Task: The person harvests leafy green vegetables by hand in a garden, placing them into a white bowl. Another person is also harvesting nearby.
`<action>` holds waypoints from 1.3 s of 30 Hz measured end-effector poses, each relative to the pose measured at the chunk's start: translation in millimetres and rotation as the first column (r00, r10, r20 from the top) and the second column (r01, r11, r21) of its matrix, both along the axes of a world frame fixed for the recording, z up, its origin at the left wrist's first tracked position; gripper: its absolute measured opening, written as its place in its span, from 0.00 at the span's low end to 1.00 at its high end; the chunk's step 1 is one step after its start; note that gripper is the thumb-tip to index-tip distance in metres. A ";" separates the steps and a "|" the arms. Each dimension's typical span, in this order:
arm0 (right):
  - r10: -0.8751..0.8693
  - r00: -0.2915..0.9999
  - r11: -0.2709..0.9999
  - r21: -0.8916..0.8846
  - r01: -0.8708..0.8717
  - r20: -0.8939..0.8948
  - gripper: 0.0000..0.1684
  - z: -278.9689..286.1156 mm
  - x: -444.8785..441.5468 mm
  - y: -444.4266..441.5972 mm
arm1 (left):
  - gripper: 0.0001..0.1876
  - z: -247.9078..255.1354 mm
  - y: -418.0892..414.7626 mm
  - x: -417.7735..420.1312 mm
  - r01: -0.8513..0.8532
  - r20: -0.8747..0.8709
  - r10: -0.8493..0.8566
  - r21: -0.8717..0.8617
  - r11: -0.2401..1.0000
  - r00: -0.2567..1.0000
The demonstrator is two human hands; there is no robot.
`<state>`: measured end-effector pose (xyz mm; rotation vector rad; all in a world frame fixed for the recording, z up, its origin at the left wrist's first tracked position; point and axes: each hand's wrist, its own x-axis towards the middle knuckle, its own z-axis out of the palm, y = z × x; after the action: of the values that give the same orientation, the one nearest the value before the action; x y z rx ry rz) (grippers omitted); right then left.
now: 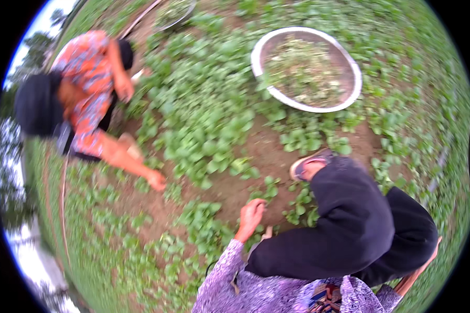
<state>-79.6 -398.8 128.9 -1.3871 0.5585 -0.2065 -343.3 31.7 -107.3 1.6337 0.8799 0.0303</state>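
Observation:
Near the lower middle, my left hand (252, 216), below a purple patterned sleeve, hangs over bare soil with its fingers curled. It is close to a small leafy plant (271, 187); whether anything thin is between the fingers cannot be told. My right forearm (420, 270) passes outside my bent knee at the lower right, and the right hand is hidden behind the leg. Ahead of me, a wide metal basin (357, 84) with a pale rim stands among the plants, holding a heap of pulled greenery (305, 72).
At the left a co-worker in an orange patterned shirt (88, 84) crouches, one hand (156, 180) low over the soil. Rows of green leafy plants (207, 117) cover the ground between us. A second basin (176, 23) of greenery lies at the top. My sandalled foot (307, 167) is beside plants.

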 end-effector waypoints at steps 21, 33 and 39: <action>0.708 0.695 0.474 -0.645 -0.600 -0.126 0.24 59.2 49.9 37.3 | 0.19 -3.5 86.6 281.0 -0.197 0.266 0.557 -0.747 0.635 0.787; 0.957 0.127 -0.032 -0.529 -0.848 -0.261 0.13 -24.6 149.8 96.1 | 0.28 7.9 91.5 303.9 -0.264 0.170 0.609 -0.788 0.556 0.775; 0.979 0.095 0.002 -0.459 -0.888 -0.179 0.13 -50.5 146.9 112.0 | 0.08 -27.6 68.0 261.2 -0.332 0.210 0.321 0.019 0.943 0.924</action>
<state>67.3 -286.8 78.4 -1.9120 -0.8252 0.7393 -82.1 99.8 -134.9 1.4859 0.9892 0.4513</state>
